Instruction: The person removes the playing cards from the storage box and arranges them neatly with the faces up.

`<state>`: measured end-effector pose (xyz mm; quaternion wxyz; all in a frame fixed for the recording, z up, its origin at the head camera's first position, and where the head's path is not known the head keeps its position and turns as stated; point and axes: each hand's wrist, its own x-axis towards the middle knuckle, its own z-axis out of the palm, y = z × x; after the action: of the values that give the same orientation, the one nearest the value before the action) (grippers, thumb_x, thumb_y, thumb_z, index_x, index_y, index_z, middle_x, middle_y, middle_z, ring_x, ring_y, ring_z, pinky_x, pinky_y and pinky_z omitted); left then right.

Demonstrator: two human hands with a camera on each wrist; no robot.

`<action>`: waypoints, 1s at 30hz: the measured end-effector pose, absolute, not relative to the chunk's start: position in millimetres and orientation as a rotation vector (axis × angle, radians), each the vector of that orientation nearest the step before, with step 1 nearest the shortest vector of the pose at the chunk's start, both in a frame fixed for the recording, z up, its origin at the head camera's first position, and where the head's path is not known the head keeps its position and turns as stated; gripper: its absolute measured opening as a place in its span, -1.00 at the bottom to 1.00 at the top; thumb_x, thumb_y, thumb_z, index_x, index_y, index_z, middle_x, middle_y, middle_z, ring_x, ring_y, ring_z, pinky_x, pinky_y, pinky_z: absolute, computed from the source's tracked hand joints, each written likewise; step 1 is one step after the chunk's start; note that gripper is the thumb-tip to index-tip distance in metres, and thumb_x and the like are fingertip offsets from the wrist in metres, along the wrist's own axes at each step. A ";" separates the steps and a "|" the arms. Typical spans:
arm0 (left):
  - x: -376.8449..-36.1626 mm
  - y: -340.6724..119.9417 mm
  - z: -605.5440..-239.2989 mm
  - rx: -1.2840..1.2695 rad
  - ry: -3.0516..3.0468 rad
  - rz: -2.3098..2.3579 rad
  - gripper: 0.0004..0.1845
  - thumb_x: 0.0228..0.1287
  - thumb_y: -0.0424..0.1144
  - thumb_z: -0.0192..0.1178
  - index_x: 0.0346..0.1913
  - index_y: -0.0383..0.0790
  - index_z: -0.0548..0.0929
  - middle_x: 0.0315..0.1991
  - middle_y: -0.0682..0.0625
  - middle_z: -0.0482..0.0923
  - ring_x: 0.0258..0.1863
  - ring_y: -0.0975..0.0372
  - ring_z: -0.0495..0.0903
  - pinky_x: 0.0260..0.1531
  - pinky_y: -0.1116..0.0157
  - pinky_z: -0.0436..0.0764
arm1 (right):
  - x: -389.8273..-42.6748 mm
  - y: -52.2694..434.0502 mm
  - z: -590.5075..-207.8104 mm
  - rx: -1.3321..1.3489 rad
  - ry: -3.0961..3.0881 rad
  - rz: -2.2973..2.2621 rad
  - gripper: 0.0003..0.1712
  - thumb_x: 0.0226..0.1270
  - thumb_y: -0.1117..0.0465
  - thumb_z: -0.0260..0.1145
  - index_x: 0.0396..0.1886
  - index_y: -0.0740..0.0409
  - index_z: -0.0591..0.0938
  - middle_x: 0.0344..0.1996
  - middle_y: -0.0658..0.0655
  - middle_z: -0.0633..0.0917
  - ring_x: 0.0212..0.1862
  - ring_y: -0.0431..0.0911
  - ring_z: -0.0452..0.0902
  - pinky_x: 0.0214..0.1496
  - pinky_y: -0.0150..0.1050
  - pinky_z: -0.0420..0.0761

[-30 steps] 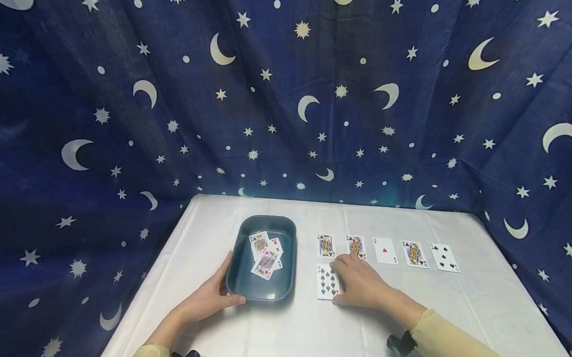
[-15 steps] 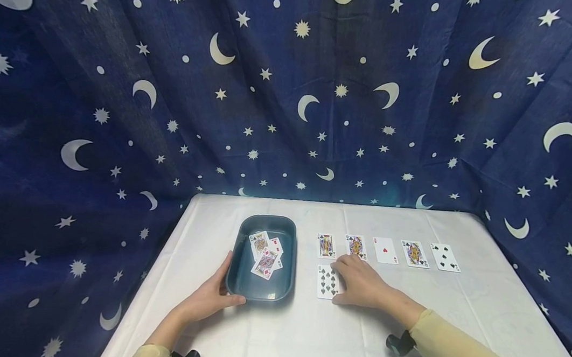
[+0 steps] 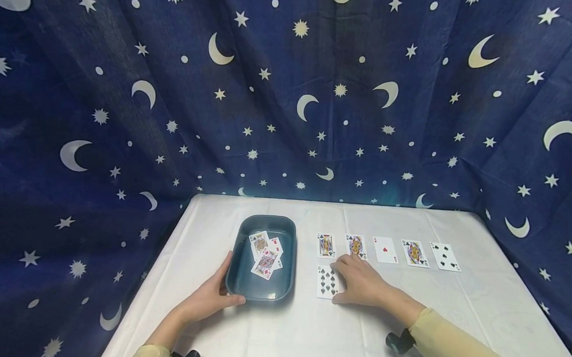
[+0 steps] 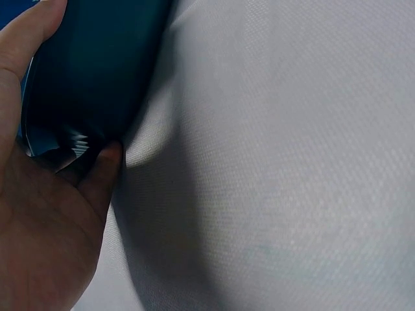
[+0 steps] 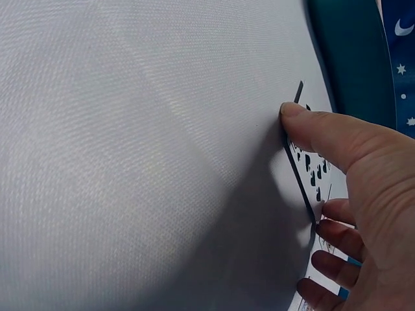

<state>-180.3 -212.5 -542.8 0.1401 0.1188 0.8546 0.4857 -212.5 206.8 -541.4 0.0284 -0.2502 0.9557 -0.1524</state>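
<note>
A ten of spades [image 3: 326, 282] lies face up on the white table, at the near left of a row of cards. My right hand [image 3: 361, 282] holds it by its right side, thumb at the near corner and fingers at the far one. In the right wrist view the thumb [image 5: 305, 123] and fingertips touch the card's dark edge; whether more cards lie under it I cannot tell. My left hand [image 3: 207, 298] grips the left near corner of a dark teal tray [image 3: 253, 288], thumb on the near wall and fingers along the left side. Several loose face-up cards [image 3: 266, 263] overlap inside the tray.
Behind the ten runs a row of face-up cards: a face card [image 3: 325, 245], another face card [image 3: 355, 245] partly behind my right hand, an ace of hearts [image 3: 385, 250], a third face card [image 3: 415, 253] and a spade card [image 3: 445, 257]. A starry blue curtain [image 3: 283, 119] surrounds the table.
</note>
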 end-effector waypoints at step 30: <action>-180.5 -212.5 -544.8 0.338 2.472 1.400 0.31 0.12 -0.02 0.56 0.68 0.05 -0.24 0.67 -0.12 -0.28 0.58 -0.10 0.01 0.40 0.01 0.38 | -217.2 206.7 -538.6 -0.771 2.937 -0.474 0.00 -0.11 -0.23 0.65 0.31 0.18 0.61 0.14 0.12 0.59 0.19 0.07 0.47 0.30 0.07 0.49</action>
<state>-180.5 -212.5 -544.8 0.1398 0.1170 0.8556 0.4845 -217.2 206.7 -538.6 0.0342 -0.2508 0.9551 -0.1541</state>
